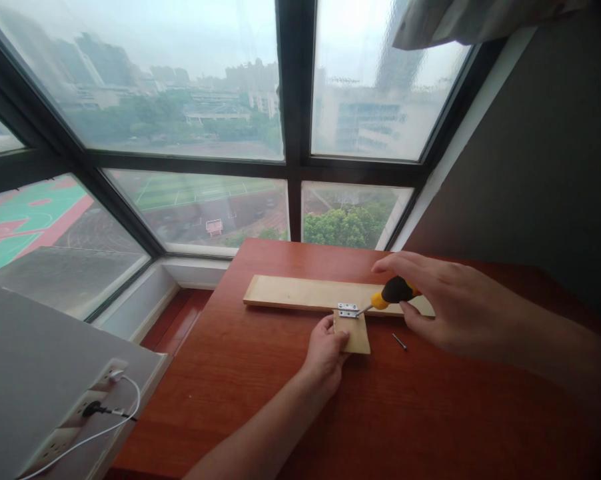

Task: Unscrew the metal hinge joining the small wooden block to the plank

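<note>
My left hand [325,357] grips a small wooden block [356,339], with the thumb on its top face. A silver metal hinge [348,310] lies across the block's far edge, where it meets a long wooden board [290,292]. In my right hand [443,300] is a screwdriver [393,292] with a black and yellow handle; the thumb and fingers are loosely around the handle's rear end. The screwdriver slants down to the left, and its tip is at the hinge's near right corner. A loose screw [399,341] rests on the table, right of the block.
Everything lies on a reddish-brown wooden table [240,400]. Large dark-framed windows [293,133] rise behind it. At lower left, a low wall carries power sockets [83,407] with a white cable [138,393] and a black plug [94,409]. A grey wall [540,167] stands at right.
</note>
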Action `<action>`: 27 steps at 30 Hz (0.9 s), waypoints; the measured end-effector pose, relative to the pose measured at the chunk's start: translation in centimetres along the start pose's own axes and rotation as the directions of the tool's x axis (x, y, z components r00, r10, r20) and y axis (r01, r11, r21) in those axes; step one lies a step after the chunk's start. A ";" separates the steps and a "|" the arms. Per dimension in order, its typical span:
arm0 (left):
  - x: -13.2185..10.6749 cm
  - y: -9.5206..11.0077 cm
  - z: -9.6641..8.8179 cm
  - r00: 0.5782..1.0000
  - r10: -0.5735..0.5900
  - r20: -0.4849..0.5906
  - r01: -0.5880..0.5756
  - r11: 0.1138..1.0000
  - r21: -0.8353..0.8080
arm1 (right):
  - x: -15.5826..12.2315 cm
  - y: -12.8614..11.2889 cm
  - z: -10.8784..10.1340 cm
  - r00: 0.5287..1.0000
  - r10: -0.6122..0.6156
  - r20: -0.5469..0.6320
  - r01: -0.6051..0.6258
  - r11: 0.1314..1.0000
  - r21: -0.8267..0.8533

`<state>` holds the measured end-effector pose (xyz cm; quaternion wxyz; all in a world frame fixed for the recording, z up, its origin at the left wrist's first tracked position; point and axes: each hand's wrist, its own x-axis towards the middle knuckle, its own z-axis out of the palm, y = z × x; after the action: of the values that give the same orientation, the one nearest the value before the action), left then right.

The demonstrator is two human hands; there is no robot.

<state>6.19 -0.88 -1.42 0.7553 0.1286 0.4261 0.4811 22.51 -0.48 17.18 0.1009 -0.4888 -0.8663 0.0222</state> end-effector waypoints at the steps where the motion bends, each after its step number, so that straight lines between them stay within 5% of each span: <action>1: 0.0 0.0 0.0 1.000 -0.001 -0.001 0.001 1.000 0.001 | 0.0 0.0 0.0 1.000 0.001 0.003 -0.001 1.000 -0.004; 6: 0.1 0.0 0.0 1.000 -0.002 -0.009 0.002 1.000 0.003 | 0.4 0.1 0.4 0.996 0.083 -0.041 -0.083 0.997 0.006; 13: 0.2 -0.2 -0.2 1.000 0.009 0.003 -0.009 1.000 0.004 | 0.0 0.0 -0.1 0.997 -0.075 -0.001 0.075 0.996 0.047; 22: 0.1 0.0 0.0 1.000 -0.002 -0.012 0.002 1.000 0.006 | 0.4 0.3 0.8 0.995 0.061 -0.079 -0.066 0.996 -0.066; 27: 0.2 -0.2 -0.1 1.000 0.010 -0.004 -0.010 1.000 -0.001 | -0.1 0.1 0.0 0.999 -0.035 -0.037 0.034 0.999 -0.017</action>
<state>6.27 -0.87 -1.76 0.7519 0.1295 0.4269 0.4854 22.66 -0.56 17.16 0.1135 -0.4750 -0.8726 0.0039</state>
